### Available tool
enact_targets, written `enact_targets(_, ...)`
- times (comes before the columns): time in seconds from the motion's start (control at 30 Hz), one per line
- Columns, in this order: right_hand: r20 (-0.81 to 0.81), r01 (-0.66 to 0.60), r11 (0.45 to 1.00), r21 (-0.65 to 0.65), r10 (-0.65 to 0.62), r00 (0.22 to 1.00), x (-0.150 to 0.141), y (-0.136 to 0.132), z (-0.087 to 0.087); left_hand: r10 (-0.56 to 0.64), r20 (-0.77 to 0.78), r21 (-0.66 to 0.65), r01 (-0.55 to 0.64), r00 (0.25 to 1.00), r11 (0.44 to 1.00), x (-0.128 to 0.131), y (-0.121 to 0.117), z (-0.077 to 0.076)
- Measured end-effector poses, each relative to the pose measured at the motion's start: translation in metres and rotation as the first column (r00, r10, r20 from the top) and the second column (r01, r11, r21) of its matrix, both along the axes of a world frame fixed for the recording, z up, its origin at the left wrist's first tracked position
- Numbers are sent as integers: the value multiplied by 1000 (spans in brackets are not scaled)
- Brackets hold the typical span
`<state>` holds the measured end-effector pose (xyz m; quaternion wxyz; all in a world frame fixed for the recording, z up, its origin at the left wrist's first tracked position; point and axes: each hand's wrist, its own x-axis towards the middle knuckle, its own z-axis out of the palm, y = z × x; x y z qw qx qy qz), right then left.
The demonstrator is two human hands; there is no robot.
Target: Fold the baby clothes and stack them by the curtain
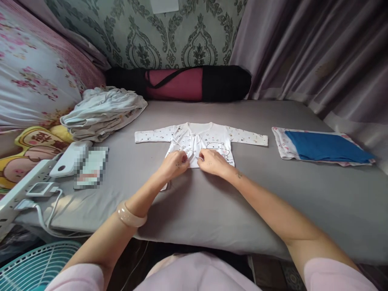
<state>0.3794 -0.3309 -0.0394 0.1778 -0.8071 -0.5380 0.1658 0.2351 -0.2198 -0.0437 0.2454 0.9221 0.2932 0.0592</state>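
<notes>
A small white baby shirt (209, 137) with a fine print and a bear picture lies flat on the grey bed sheet (212, 198), sleeves spread to both sides. My left hand (175, 163) and my right hand (212, 161) rest close together on its lower front. Both have their fingers curled in a pinch around the shirt's thin tie strings near the hem. A pale bangle (131, 217) sits on my left wrist.
A pile of white clothes (103, 111) lies at the back left. A folded blue cloth on a printed one (325, 146) lies right. A black-and-maroon roll bag (182, 83) runs along the wall. White devices and cables (60, 169) sit at the left edge, a fan (33, 266) below.
</notes>
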Motion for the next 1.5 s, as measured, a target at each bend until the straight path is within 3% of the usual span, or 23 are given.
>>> enact_targets(0.07,-220,73,997,-10,-73,973,13,2,2,76,-27,-78,-78,997,994,1,1,8)
enact_targets(0.17,-542,203,979,-13,-178,821,30,4,12,207,11,-143,-203,978,969,4,1,24)
enact_targets(0.23,-653,277,961,19,-198,731,37,4,22,252,74,-128,-242,965,962,6,-3,34)
enact_targets(0.3,-695,300,953,48,-184,695,41,4,34,250,123,-108,-238,960,965,11,-9,40)
enact_targets(0.43,-680,253,963,92,-125,722,42,7,50,196,173,-123,-176,965,977,25,-25,38)
enact_targets(0.73,-596,135,988,75,-64,800,38,10,46,-1,301,-26,9,954,1000,56,-45,-9)
enact_targets(0.9,-508,12,999,48,14,861,33,7,30,-272,241,171,235,932,957,37,-56,-14)
enact_targets(1.0,-443,-72,997,17,72,893,32,2,20,-415,189,150,392,890,908,13,-64,-5)
enact_targets(1.07,-427,-179,984,1,162,890,32,-1,17,-428,200,98,416,882,904,-3,-62,3)
enact_targets(1.13,-436,-293,956,-5,262,861,35,-1,17,-325,221,67,319,919,946,-17,-52,8)
enact_targets(1.2,-467,-317,949,-11,275,840,41,2,20,-111,235,52,102,966,993,-29,-37,10)
enact_targets(1.27,-481,-223,975,10,200,854,50,12,23,149,225,29,-160,963,987,-38,-20,9)
enact_targets(1.33,-429,-92,994,62,110,897,58,28,24,343,168,-19,-345,924,938,-43,-6,6)
enact_targets(1.4,-322,4,994,113,33,946,65,47,24,430,104,-71,-425,897,903,-45,3,2)
enact_targets(1.5,-158,70,993,90,-55,986,68,79,20,442,55,-129,-432,895,892,-42,7,-3)
